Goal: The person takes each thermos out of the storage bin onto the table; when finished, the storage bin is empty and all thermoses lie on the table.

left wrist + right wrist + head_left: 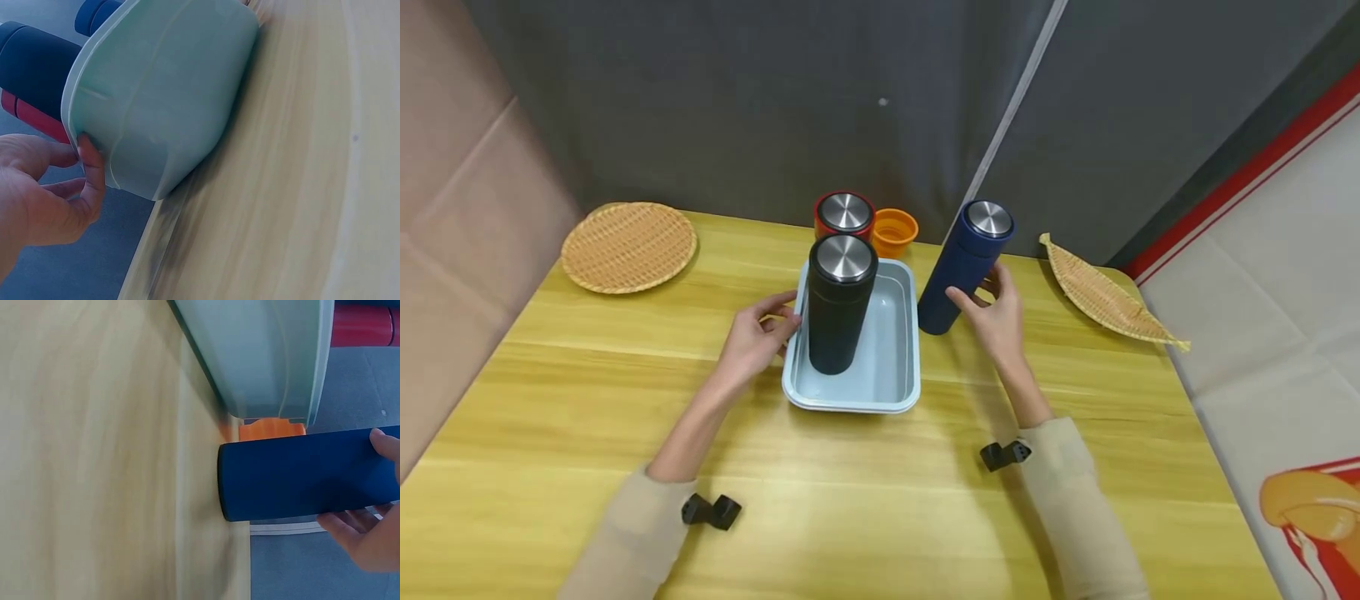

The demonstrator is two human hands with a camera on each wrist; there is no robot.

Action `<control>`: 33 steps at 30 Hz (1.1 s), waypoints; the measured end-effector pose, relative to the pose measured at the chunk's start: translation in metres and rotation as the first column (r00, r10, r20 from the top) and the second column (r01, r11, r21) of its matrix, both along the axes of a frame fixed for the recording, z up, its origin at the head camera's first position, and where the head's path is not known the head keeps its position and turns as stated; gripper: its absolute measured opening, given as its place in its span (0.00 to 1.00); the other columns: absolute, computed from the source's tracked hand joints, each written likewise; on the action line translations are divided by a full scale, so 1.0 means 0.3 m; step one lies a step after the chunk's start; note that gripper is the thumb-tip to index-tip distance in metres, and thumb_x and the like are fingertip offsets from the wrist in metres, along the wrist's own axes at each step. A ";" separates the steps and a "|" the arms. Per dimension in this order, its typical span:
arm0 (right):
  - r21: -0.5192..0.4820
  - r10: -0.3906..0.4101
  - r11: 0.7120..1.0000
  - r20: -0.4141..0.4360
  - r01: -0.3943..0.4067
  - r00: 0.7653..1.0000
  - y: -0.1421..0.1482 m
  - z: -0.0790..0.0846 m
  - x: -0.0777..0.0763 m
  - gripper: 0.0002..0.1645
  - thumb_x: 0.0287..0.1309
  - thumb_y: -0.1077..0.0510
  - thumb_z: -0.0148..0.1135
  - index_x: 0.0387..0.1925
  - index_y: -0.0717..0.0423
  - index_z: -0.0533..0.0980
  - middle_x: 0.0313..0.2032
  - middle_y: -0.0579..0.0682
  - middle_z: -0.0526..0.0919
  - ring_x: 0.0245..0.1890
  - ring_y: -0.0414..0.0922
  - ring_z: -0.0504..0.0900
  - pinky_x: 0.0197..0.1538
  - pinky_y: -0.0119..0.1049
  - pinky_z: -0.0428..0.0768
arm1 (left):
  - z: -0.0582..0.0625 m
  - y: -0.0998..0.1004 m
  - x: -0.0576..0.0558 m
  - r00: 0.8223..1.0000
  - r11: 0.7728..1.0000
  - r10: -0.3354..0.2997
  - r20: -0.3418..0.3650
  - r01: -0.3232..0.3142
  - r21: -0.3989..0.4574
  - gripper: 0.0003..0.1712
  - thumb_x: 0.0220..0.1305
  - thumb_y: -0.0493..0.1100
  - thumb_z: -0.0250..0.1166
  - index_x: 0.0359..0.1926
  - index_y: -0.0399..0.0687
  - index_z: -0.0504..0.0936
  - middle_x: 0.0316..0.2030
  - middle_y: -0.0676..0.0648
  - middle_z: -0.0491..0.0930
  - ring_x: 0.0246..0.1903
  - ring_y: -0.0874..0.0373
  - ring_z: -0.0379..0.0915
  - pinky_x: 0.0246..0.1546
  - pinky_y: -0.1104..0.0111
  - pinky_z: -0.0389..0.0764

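A light blue plastic tub (pixel 887 333) sits on the table, with a black thermos (pixel 838 312) with a steel-topped lid standing in its left part. My left hand (pixel 760 337) pinches the tub's left rim; the left wrist view shows thumb and finger (pixel 92 172) at that edge. To the right of the tub, my right hand (pixel 996 312) grips a dark blue thermos (pixel 955 271) around its body. That thermos is close to upright, its base (pixel 224 482) low by the table; contact there I cannot tell. Behind the tub are a red thermos (pixel 822 218), partly hidden, and an orange cup (pixel 895 229).
A round woven tray (pixel 628 247) lies at the back left of the wooden table (pixel 835 508). At the back right lies a leaf-shaped woven tray (pixel 1105 296). A dark grey curtain (pixel 760 108) hangs along the table's far edge.
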State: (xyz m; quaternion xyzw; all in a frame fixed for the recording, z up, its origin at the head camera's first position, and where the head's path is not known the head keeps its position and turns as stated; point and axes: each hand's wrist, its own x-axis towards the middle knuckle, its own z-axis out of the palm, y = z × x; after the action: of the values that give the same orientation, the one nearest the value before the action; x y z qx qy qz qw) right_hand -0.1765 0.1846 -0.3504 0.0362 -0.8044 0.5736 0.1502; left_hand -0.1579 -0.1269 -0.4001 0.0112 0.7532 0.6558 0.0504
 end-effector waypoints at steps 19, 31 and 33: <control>-0.090 0.073 0.993 -0.041 -0.077 0.996 0.043 -0.019 0.070 0.37 0.55 0.73 0.65 0.65 0.73 0.61 0.58 0.71 0.71 0.57 0.65 0.71 0.61 0.60 0.68 | -0.005 -0.008 0.002 1.000 1.000 0.009 -0.005 -0.009 -0.007 0.26 0.68 0.35 0.59 0.66 0.36 0.69 0.45 0.38 0.71 0.23 0.64 0.71 0.22 0.71 0.80; -0.116 0.140 0.982 -0.079 -0.148 0.987 0.040 -0.053 0.151 0.36 0.55 0.74 0.64 0.64 0.71 0.63 0.57 0.66 0.74 0.56 0.62 0.72 0.59 0.58 0.70 | -0.007 0.002 -0.003 1.000 1.000 -0.008 -0.012 0.008 -0.006 0.26 0.69 0.36 0.58 0.66 0.36 0.68 0.46 0.38 0.71 0.24 0.64 0.72 0.23 0.69 0.81; -0.114 0.167 0.978 -0.087 -0.176 0.982 0.031 -0.069 0.158 0.36 0.54 0.73 0.65 0.65 0.68 0.64 0.57 0.63 0.74 0.57 0.58 0.73 0.59 0.56 0.71 | -0.007 0.005 -0.004 1.000 1.000 -0.009 -0.014 0.009 0.002 0.26 0.69 0.35 0.58 0.66 0.36 0.68 0.46 0.38 0.71 0.24 0.64 0.72 0.23 0.68 0.81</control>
State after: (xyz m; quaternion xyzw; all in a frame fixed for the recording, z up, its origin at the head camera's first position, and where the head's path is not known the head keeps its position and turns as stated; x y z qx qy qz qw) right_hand -0.1290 0.1941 -0.3710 0.1185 -0.7557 0.6303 0.1327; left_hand -0.1590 -0.1255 -0.4022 0.0189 0.7527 0.6563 0.0481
